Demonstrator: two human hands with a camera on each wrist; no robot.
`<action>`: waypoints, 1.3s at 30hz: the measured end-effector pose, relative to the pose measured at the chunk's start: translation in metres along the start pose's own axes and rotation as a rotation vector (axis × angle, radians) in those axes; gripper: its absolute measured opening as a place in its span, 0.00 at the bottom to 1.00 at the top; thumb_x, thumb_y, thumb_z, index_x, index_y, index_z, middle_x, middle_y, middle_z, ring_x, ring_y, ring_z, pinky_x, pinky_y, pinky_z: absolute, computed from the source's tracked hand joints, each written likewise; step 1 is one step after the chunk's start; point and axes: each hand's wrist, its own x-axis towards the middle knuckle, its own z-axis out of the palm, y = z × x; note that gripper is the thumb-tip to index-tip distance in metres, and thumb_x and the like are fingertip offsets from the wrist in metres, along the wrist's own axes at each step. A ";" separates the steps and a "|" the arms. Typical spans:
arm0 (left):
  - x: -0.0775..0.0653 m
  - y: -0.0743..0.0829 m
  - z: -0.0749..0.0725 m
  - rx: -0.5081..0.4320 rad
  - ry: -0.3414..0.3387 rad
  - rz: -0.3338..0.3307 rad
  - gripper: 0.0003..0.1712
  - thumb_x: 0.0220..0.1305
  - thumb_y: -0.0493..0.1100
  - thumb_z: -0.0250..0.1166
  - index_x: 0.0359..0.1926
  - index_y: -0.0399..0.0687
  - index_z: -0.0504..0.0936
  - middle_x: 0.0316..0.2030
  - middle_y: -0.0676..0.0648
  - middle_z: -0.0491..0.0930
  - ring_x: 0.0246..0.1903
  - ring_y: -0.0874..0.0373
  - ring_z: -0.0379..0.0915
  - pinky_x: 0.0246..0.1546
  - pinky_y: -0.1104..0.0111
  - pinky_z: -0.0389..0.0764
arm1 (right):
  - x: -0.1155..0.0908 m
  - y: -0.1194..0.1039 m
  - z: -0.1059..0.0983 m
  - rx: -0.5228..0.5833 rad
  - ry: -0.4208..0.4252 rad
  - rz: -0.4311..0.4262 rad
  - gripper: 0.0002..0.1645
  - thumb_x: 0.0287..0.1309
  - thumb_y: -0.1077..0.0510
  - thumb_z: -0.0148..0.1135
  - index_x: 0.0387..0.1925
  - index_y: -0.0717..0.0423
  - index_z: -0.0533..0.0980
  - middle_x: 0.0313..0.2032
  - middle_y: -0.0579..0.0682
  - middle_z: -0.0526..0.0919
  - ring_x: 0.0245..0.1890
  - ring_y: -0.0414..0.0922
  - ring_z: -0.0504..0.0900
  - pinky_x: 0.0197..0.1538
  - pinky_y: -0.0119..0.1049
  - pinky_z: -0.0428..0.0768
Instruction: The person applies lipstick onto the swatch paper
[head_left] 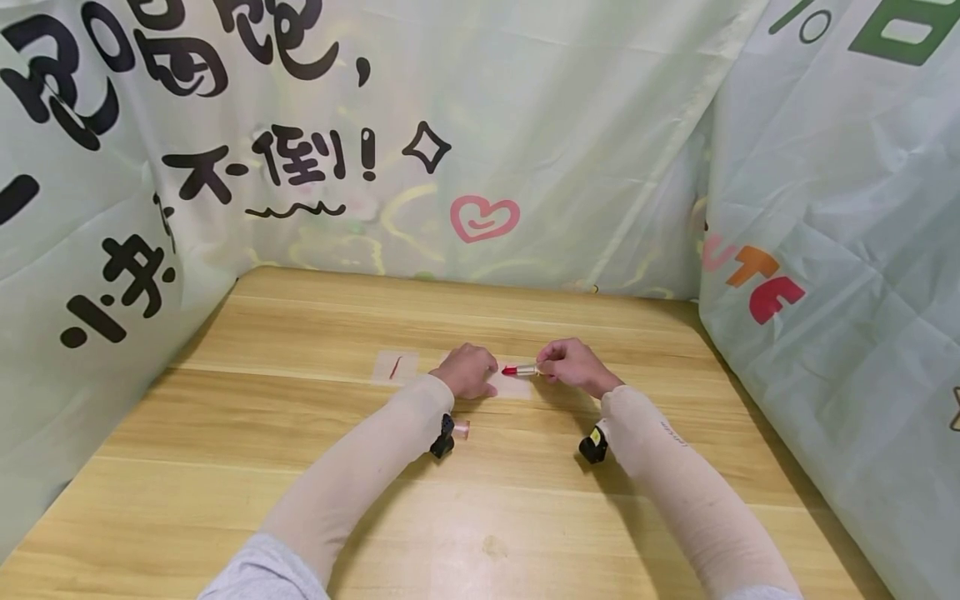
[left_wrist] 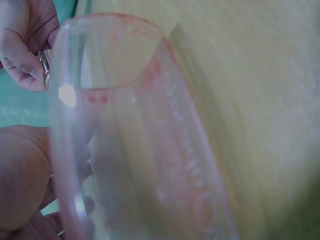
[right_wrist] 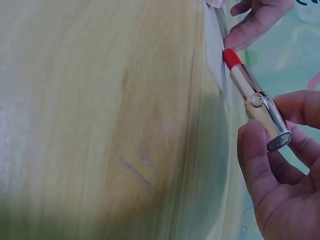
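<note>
A red lipstick point(head_left: 522, 370) in a metallic gold tube is pinched between thumb and fingers of my right hand point(head_left: 573, 365). Its red tip points left, just over a small white paper point(head_left: 513, 387). On that paper's left part rests my left hand point(head_left: 468, 371), thumb and index finger apart at the paper. The right wrist view shows the lipstick point(right_wrist: 252, 92) close up, its tip near the left fingers. Below my left wrist lies a clear pinkish cap point(head_left: 462, 429); it looms large as a transparent cap point(left_wrist: 130, 125) in the left wrist view.
Another small paper point(head_left: 382, 367) with a red stroke lies left of my left hand. The wooden table point(head_left: 495, 500) is bounded by printed fabric curtains point(head_left: 585, 167) at the back and both sides. Black wrist cameras point(head_left: 592, 446) sit under the sleeves.
</note>
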 end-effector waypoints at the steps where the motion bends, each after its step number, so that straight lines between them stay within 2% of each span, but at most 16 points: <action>1: 0.000 0.000 0.000 0.004 0.000 0.001 0.26 0.58 0.50 0.71 0.56 0.45 0.81 0.57 0.48 0.78 0.61 0.49 0.68 0.64 0.59 0.65 | -0.001 0.000 0.000 0.002 -0.001 -0.001 0.07 0.63 0.64 0.59 0.39 0.66 0.78 0.33 0.56 0.81 0.33 0.48 0.80 0.39 0.38 0.83; 16: 0.000 0.000 0.000 0.005 -0.006 -0.002 0.26 0.59 0.51 0.71 0.56 0.45 0.81 0.57 0.48 0.78 0.60 0.49 0.68 0.64 0.59 0.65 | 0.000 0.006 -0.003 0.015 -0.037 -0.022 0.08 0.62 0.66 0.59 0.39 0.69 0.78 0.31 0.57 0.81 0.28 0.46 0.78 0.33 0.36 0.79; 27: -0.001 0.001 -0.001 0.010 -0.014 -0.016 0.27 0.59 0.51 0.71 0.57 0.46 0.81 0.59 0.49 0.77 0.62 0.49 0.67 0.65 0.60 0.64 | -0.002 0.005 -0.005 -0.007 -0.049 -0.020 0.06 0.60 0.66 0.60 0.37 0.67 0.79 0.29 0.53 0.80 0.28 0.46 0.78 0.33 0.36 0.78; 39: -0.002 0.003 -0.002 0.003 -0.018 -0.023 0.27 0.59 0.51 0.71 0.57 0.45 0.81 0.59 0.48 0.77 0.61 0.49 0.67 0.65 0.60 0.64 | -0.003 0.006 -0.006 0.017 -0.084 -0.027 0.05 0.59 0.68 0.59 0.36 0.67 0.79 0.28 0.54 0.80 0.27 0.46 0.77 0.32 0.35 0.77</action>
